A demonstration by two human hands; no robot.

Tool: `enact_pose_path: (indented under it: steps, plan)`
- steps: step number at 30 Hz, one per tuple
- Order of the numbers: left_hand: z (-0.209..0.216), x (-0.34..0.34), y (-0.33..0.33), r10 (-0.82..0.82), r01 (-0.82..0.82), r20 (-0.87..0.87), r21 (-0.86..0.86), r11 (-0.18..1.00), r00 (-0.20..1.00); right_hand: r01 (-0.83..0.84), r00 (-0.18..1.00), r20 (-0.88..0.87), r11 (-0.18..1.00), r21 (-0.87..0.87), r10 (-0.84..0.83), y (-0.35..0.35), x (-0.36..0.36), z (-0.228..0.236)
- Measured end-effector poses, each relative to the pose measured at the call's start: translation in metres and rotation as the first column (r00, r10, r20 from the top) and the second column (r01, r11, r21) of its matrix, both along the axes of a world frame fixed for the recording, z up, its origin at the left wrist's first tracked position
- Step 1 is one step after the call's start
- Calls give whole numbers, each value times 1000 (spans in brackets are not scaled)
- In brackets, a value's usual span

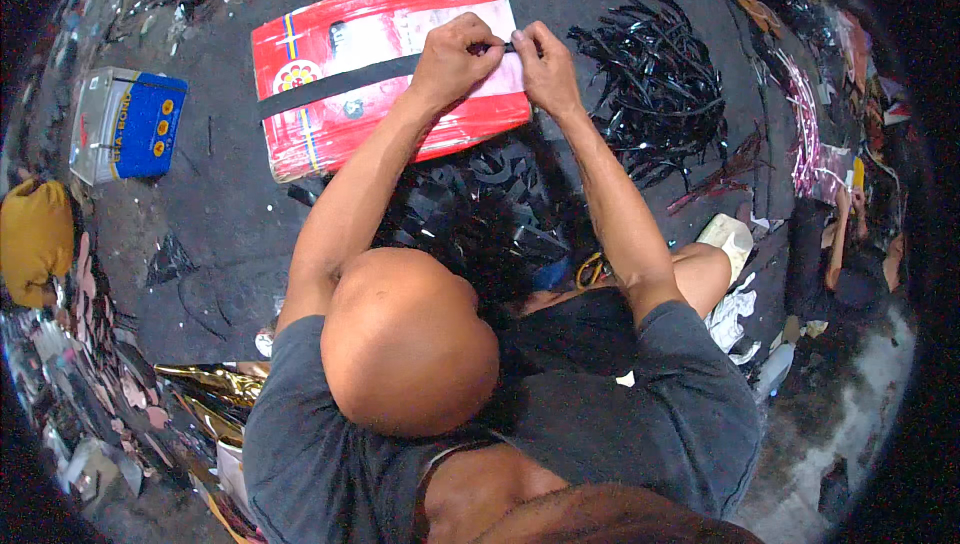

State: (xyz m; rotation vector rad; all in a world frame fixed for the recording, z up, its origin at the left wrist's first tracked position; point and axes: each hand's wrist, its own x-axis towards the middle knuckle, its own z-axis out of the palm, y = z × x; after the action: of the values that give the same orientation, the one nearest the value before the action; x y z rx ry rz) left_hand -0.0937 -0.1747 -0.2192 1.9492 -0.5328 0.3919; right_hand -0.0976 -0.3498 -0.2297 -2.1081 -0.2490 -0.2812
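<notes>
A wide black strip (340, 83) runs across a red and white plastic-covered package (400, 11), which lies flat in front of me. Near the package's right edge, my left hand (455, 62) is closed in a pinch on the strip. Just to its right, my right hand (545, 72) pinches the strip's end between thumb and fingers at that edge. The fingers of both hands almost meet, and a short dark piece shows between them. Part of the strip is hidden beneath my left hand.
A heap of shiny black strips (655, 89) lies to the right. Black scraps (470, 194) are scattered between the package and my lap, near yellow-handled scissors (590, 270). A blue and clear container (150, 129) stands at the left. Another person's arm (840, 229) shows at the far right.
</notes>
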Motion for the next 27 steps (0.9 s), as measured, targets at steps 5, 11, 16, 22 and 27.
enact_pose_path:
  steps: [5,11,16,22,27]
  plan:
    - [-2,5,-5,-37,37,22,-19,999,999,199,844,-458,631,750,279,-4,-5,-24]
    - [-2,18,-7,-20,21,25,-25,999,999,219,780,-548,689,691,302,-11,14,10]
    - [2,15,-8,-30,31,32,-48,998,999,230,966,-62,943,-241,-252,13,50,26]
    - [6,12,-7,-19,18,33,3,1000,999,274,954,-83,950,-151,-289,2,56,-14]
    - [1,13,-7,-30,30,-8,-12,999,1000,317,921,-202,943,-103,-332,-17,60,-57]
